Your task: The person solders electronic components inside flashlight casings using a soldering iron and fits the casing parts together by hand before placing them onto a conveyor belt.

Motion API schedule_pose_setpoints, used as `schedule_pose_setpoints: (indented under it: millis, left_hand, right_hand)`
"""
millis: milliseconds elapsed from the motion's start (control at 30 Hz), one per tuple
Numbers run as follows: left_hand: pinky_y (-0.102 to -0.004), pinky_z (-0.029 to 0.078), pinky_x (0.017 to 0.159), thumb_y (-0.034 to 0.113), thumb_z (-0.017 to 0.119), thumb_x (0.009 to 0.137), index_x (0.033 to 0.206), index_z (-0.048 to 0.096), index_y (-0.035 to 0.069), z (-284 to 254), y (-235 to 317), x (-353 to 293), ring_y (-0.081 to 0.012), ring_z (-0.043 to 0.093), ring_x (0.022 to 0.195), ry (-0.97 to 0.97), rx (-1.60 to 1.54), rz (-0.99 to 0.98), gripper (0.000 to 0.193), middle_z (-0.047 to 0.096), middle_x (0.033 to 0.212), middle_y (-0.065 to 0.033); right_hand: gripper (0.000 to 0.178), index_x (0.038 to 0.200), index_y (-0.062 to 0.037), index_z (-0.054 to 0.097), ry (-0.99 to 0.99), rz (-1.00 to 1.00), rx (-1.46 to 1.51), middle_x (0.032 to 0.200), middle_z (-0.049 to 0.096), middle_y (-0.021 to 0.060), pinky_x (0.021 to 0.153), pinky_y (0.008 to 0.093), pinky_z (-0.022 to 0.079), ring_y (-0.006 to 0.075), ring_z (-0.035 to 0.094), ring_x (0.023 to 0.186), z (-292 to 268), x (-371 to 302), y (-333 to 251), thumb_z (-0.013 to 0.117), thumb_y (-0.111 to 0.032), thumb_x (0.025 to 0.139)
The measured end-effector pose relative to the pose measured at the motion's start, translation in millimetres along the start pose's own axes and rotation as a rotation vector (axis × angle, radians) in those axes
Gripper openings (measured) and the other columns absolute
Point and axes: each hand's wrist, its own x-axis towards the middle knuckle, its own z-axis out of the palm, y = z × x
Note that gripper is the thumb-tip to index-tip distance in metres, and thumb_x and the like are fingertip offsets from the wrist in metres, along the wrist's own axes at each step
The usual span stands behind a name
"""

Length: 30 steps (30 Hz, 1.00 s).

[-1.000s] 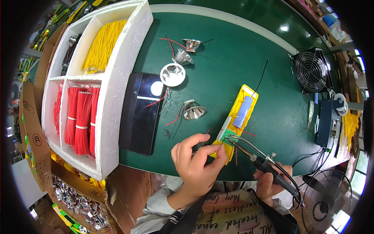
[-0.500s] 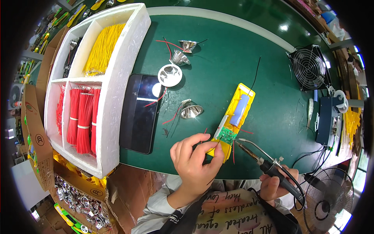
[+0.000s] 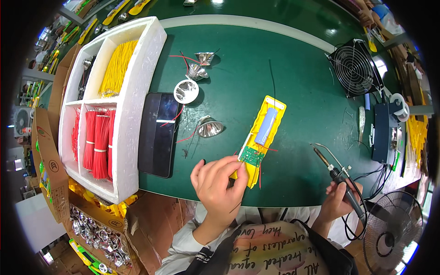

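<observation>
A yellow plastic housing lies slanted on the green bench, with a blue cylindrical battery cell and a small green circuit board inside it. Red wires stick out beside the board, and a black wire extends from the far end. My left hand is closed in a pinch at the board's near left edge. A thin black wire shows below its palm and seems to run into the pinch. My right hand grips a soldering iron with a curved metal feed tube; its tip is clear of the board.
Left of the housing are several shiny reflector cups with wires and a dark phone. A white foam box holds red, yellow and black wires. To the right stand a black fan, a blue soldering unit and a caged fan.
The soldering iron has moved off the board to the right with my right hand. My left hand stays at the board's edge. The whole view has shifted slightly.
</observation>
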Motion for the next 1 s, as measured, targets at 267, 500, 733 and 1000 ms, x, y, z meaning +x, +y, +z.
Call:
schedule_pose_setpoints:
  millis: [267,500,733,1000]
  left_hand:
    - [-0.0441,0.035,0.095,0.007,0.072,0.071,0.082,0.064,0.01,-2.3,-3.8,-4.3,-0.0194,0.061,0.084,-0.012,0.016,-0.004,0.014,0.068,0.092,-0.0005]
    - [-0.0341,0.044,0.068,0.012,0.064,0.082,0.088,0.061,0.0,-26.4,5.7,6.1,-0.0254,0.054,0.075,-0.023,-0.141,-0.308,0.013,0.062,0.08,-0.0106]
    - [-0.0347,0.042,0.065,0.014,0.06,0.086,0.088,0.063,0.0,-32.8,4.9,11.2,-0.0236,0.053,0.07,-0.296,0.026,-0.219,0.015,0.062,0.076,-0.0103]
    - [-0.033,0.042,0.068,0.006,0.07,0.075,0.084,0.066,0.006,-24.8,4.5,-0.7,-0.0221,0.054,0.071,-0.061,-0.126,-0.164,0.01,0.062,0.076,-0.005]
  right_hand:
    - [0.015,0.095,0.0023,0.045,0.041,-0.02,0.02,0.07,0.055,0.013,0.046,0.0215,0.047,0.0122,0.053,0.05,-5.3,1.6,8.3,0.056,-0.003,0.085]
    - [0.015,0.096,0.0029,0.045,0.062,-0.003,0.05,0.069,0.055,0.0132,0.046,0.0217,0.047,0.0122,0.053,0.049,-9.6,2.3,9.0,0.052,0.001,0.083]
    - [0.015,0.096,0.0031,0.045,0.071,0.025,0.081,0.068,0.055,0.0136,0.047,0.0223,0.048,0.0124,0.053,0.048,-7.8,0.1,7.7,0.051,0.002,0.082]
    - [0.026,0.093,0.0035,0.043,0.061,-0.015,0.154,0.07,0.051,0.0116,0.042,0.0218,0.045,0.0125,0.052,0.046,-8.4,-7.5,-2.7,0.061,-0.013,0.083]
